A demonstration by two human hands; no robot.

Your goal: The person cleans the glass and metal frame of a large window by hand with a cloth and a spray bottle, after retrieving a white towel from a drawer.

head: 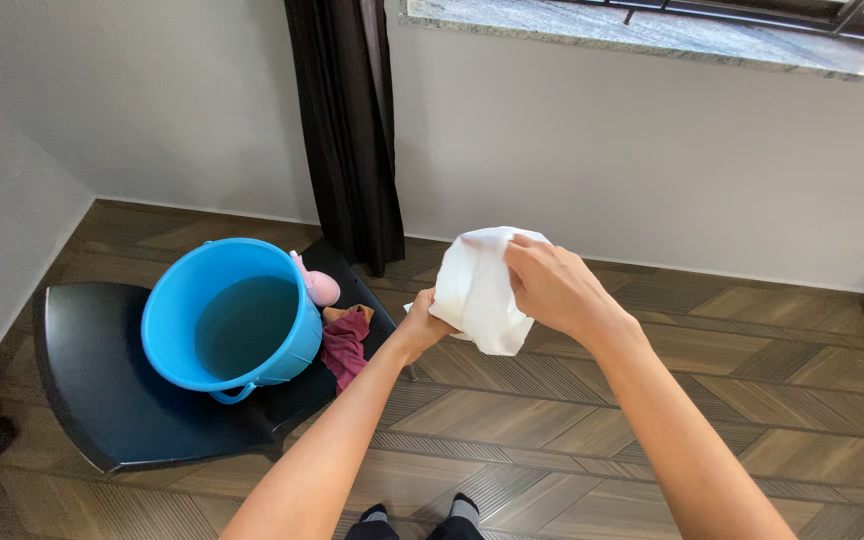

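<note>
While both forearms reach out from the bottom edge, toes of grey-and-black socks (420, 517) show lowest in view on the wood-pattern plank floor (652, 420)

Left hand (420, 322): closed on the lower left edge of a white crumpled cloth (477, 290), fingers hidden behind the fabric

Right hand (550, 285): fingers curled over the cloth's upper right side, gripping it from above, thumb side toward the camera

Cloth is held in the air between both hands, above the floor, right of the bucket and well apart from it

Left of the hands: black glossy flat board (102, 390) lying on the floor. On it stands a blue round plastic bucket (232, 310) with water inside, handle folded down at the front

Just behind-right of the bucket, touching its wall: pink rounded plastic object (320, 287), can't tell what kind. Below that, a dark red rag (344, 345) with a bit of tan cloth (347, 313) on top, bunched against the bucket

Further back: black curtain (347, 120) hanging to the floor, white wall (652, 150), grey speckled stone sill (652, 30) at the top
</note>
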